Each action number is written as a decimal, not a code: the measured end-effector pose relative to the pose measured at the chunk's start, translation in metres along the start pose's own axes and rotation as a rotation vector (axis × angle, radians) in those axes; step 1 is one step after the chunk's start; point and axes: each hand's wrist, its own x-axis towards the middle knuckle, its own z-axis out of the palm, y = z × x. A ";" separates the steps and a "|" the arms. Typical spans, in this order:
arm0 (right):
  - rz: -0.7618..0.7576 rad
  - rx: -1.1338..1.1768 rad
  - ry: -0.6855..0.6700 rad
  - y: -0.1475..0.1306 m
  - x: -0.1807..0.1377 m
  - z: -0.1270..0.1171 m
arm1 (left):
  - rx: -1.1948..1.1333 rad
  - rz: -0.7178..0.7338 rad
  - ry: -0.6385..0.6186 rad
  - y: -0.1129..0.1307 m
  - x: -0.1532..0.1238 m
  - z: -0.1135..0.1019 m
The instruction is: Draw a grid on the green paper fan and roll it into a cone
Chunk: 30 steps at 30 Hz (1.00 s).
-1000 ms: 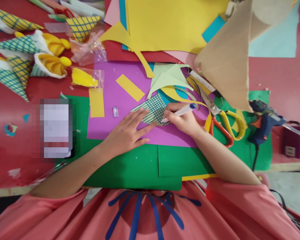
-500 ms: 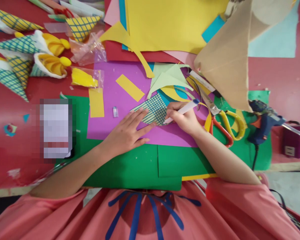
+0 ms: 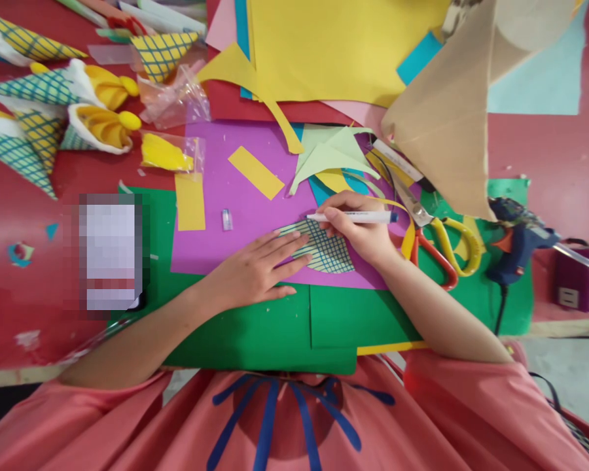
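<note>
A pale green fan-shaped piece (image 3: 330, 252), lined with a dark blue grid, lies on the purple sheet (image 3: 216, 252). Flat on its left part rests my left hand (image 3: 260, 265), fingers stretched out and spread. My right hand (image 3: 356, 229) is closed round a white marker pen (image 3: 368, 216) with a dark blue end. The pen lies nearly level, and its tip is at the upper edge of the piece. Part of the grid is hidden under my left fingers. A small clear cap-like bit (image 3: 226, 220) lies to the left.
Scissors (image 3: 436, 235) with red and yellow handles and a blue glue gun (image 3: 517, 252) lie on the right. Paper scraps (image 3: 338, 160) and a brown cone (image 3: 446, 118) stand beyond my hands. Decorated cones (image 3: 29, 88) fill the far left, above a blurred phone-like object (image 3: 110, 255).
The patterned piece has turned and shifted down and to the right under my left hand. My right hand has raised the pen tip to the upper edge, and the pen lies flatter.
</note>
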 end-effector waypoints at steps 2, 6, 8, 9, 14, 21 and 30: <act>-0.021 -0.061 -0.040 0.000 0.001 0.001 | -0.006 -0.005 0.012 0.000 0.000 0.000; -0.068 -0.118 -0.062 0.000 0.002 0.002 | -0.026 -0.039 0.017 0.002 0.000 -0.001; -0.065 -0.127 -0.055 0.000 0.002 0.002 | -0.033 -0.045 0.018 0.002 0.001 -0.002; -0.064 -0.132 -0.054 0.000 0.002 0.002 | -0.035 -0.047 0.021 0.002 0.001 -0.002; -0.064 -0.146 -0.052 0.000 0.002 0.003 | -0.032 -0.048 0.021 0.002 0.001 -0.002; -0.072 -0.145 -0.058 0.001 0.003 0.003 | -0.043 -0.048 0.013 0.002 0.000 -0.001; -0.053 -0.135 -0.062 -0.001 0.003 0.003 | -0.041 -0.043 0.023 0.001 0.000 -0.002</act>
